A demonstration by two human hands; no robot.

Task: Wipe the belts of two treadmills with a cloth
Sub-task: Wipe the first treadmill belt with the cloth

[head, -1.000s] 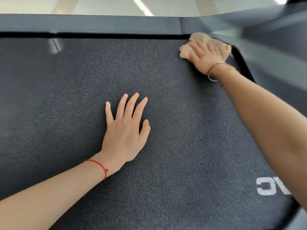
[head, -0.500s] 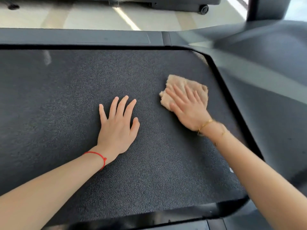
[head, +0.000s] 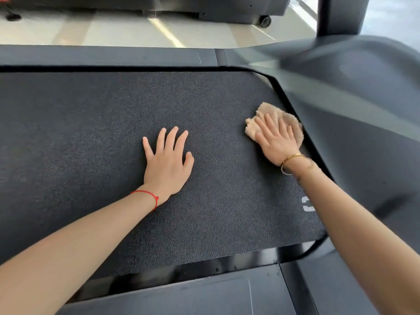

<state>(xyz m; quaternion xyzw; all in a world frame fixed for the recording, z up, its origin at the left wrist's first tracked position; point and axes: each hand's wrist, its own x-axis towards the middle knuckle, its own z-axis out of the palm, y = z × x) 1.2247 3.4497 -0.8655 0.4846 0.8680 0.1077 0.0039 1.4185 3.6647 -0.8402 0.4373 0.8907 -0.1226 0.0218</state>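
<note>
Right now, hands: left hand (head: 167, 164) lies flat with fingers spread on the belt (head: 91, 137); right hand (head: 276, 138) presses straight fingers on the tan cloth (head: 281, 118).
Cloth position: on the belt, just beside its right edge, near the far corner.
Risk: the cloth could likely bunch or catch against the side rail (head: 318, 160) if pushed further right.
Slip risk: the belt might creep under the bracing palm.
Open room: wide bare belt to the left and toward the near edge; tight on the right.
</note>
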